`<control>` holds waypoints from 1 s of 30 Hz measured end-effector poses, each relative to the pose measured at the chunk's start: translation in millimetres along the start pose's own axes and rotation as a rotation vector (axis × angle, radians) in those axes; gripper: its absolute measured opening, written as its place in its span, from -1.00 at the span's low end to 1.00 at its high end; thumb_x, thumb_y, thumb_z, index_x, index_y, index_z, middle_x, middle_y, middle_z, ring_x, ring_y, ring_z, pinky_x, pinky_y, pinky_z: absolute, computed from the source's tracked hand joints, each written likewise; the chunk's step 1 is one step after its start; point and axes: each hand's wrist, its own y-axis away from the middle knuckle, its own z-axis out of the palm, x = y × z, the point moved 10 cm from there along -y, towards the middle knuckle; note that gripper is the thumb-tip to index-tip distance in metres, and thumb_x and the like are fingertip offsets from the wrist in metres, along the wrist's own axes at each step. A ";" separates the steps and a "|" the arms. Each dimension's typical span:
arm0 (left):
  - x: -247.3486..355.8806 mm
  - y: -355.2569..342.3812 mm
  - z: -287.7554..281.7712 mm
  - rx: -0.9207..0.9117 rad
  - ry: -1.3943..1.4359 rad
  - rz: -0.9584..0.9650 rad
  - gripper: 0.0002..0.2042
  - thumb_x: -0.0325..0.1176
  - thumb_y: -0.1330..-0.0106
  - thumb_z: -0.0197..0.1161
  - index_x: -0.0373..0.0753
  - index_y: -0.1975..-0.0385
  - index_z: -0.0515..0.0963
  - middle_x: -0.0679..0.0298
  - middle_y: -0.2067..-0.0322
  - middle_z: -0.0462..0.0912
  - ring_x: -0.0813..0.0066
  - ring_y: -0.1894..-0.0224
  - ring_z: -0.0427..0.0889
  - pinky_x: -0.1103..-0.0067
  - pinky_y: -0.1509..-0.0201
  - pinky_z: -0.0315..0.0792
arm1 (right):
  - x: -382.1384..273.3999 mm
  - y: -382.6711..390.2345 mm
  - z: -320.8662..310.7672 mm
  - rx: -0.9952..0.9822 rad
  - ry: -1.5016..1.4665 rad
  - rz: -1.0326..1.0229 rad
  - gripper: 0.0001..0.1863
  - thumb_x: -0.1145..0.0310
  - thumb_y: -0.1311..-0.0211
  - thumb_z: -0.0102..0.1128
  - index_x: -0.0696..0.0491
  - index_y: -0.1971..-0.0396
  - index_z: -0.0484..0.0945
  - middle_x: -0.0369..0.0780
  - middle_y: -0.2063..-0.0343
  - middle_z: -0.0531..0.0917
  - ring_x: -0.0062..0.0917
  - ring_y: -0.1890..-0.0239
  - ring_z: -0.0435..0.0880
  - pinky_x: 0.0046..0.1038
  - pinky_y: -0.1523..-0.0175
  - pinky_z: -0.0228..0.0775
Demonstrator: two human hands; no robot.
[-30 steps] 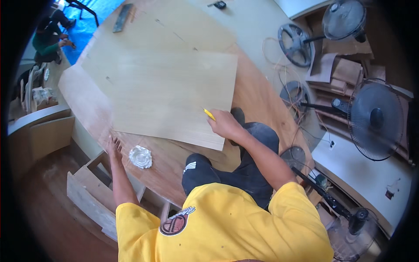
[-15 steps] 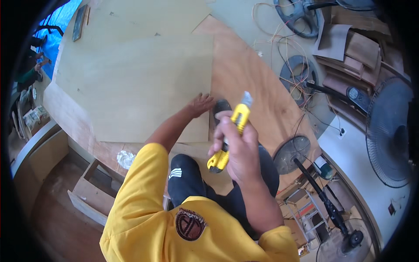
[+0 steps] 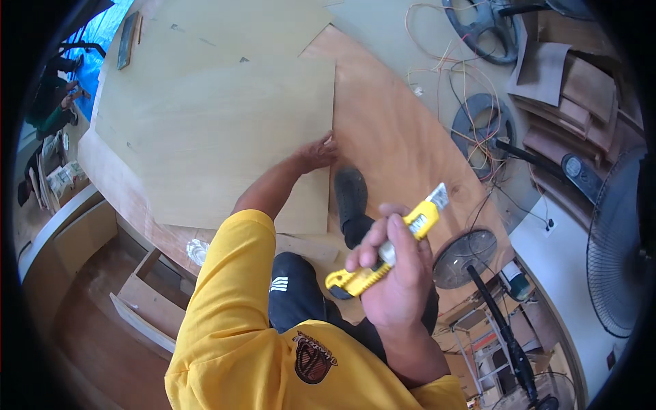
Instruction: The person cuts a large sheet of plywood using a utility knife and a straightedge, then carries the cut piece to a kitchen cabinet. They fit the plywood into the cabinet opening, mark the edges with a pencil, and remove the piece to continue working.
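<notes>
— What is the right hand (image 3: pixel 402 277) doing?
— Its grip is holding the yellow cutter (image 3: pixel 422 219) before the legs (image 3: pixel 296 290), and is hiding the handle's middle.
— And the left hand (image 3: pixel 314 154)?
— It is touching the pale sheet (image 3: pixel 225 137) at the right edge; its grip I cannot tell.

Sheet (image 3: pixel 225 157): pale beige, faint grain. Board (image 3: pixel 383 116) under sheet: reddish tan, wavy grain. Cutter (image 3: pixel 421 220), lower right of sheet: yellow, silvery blade (image 3: pixel 439 197). Shirt (image 3: pixel 225 301), below sheet: yellow, red-brown emblem (image 3: pixel 312 357). Trousers (image 3: pixel 295 270), below sheet: near-black, white stripes (image 3: pixel 279 284). Foil (image 3: pixel 197 251), at sheet's lower left: silver. Tarp (image 3: pixel 86 76), upper left of sheet: blue. Fan (image 3: pixel 623 239), right of sheet: dark grey.
</notes>
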 end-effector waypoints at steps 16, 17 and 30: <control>26.9 250.9 -242.5 0.196 0.099 0.024 -0.94 -0.34 0.02 0.20 -0.10 0.67 0.52 0.37 0.53 0.54 0.42 0.31 0.55 0.45 0.14 0.37 | -2.9 -59.6 -25.2 0.129 0.406 -0.318 -0.65 0.28 -0.39 -0.02 0.17 -0.05 0.33 -0.22 0.28 0.55 -0.56 0.44 0.60 -0.50 0.30 0.54; 36.0 287.8 -255.9 0.162 0.109 -0.006 -0.93 -0.34 0.04 0.20 -0.10 0.69 0.51 0.36 0.53 0.52 0.43 0.29 0.54 0.46 0.16 0.36 | 11.6 -63.4 -32.6 0.083 0.446 -0.240 -0.66 0.30 -0.38 0.01 0.17 -0.03 0.36 -0.22 0.28 0.56 -0.57 0.43 0.60 -0.50 0.29 0.53; 179.0 701.3 -605.5 0.207 0.098 -0.780 -0.78 -0.46 -0.14 0.24 -0.32 0.21 0.58 0.18 0.20 0.64 0.29 0.11 0.63 0.37 0.08 0.49 | 61.2 108.4 1.1 -0.539 1.372 -0.026 -0.26 0.35 -0.15 0.33 0.17 -0.30 0.20 0.07 -0.25 0.34 -0.17 -0.22 0.44 -0.28 -0.31 0.25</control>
